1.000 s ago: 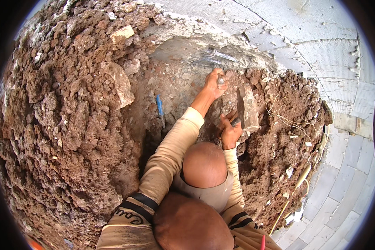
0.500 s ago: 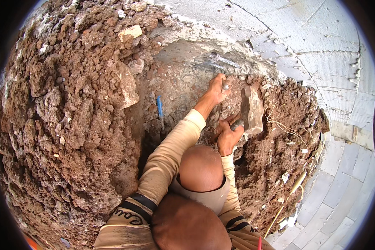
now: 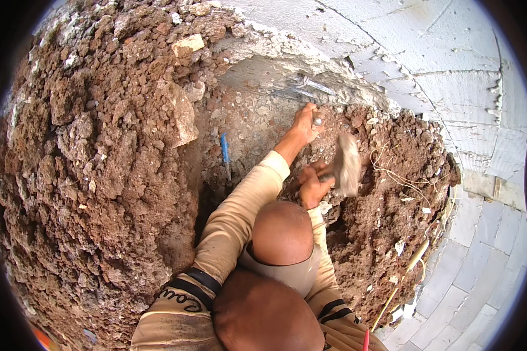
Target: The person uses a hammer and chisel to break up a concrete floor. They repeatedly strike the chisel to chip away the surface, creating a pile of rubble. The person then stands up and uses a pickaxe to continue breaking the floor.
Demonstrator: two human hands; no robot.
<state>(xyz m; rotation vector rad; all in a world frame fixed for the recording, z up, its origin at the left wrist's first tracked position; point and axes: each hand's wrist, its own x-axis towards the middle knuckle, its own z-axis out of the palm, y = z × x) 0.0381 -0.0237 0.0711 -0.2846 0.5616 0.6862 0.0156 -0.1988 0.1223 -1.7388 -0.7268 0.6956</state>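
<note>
My left hand (image 3: 303,126) reaches forward into a pit of red-brown rubble and is closed round a thin metal chisel (image 3: 317,121), whose top shows above the fingers. My right hand (image 3: 314,185) sits just below it, gripping the handle of a hammer; the grey hammer head (image 3: 346,166) is blurred, right of the chisel and close to the rubble face. Both forearms wear beige sleeves. My bare knee (image 3: 282,231) is bent up between my arms.
A high bank of crumbly red-brown rubble (image 3: 93,175) fills the left, with a pale stone block (image 3: 178,114) stuck in it. A blue pipe stub (image 3: 223,147) stands in the pit. Thin wires (image 3: 392,169) lie on the right mound. White tiles (image 3: 480,257) border the right.
The hammer head has dropped slightly and is now blurred. My left hand stays on the chisel at the same spot. The view has shifted a little.
</note>
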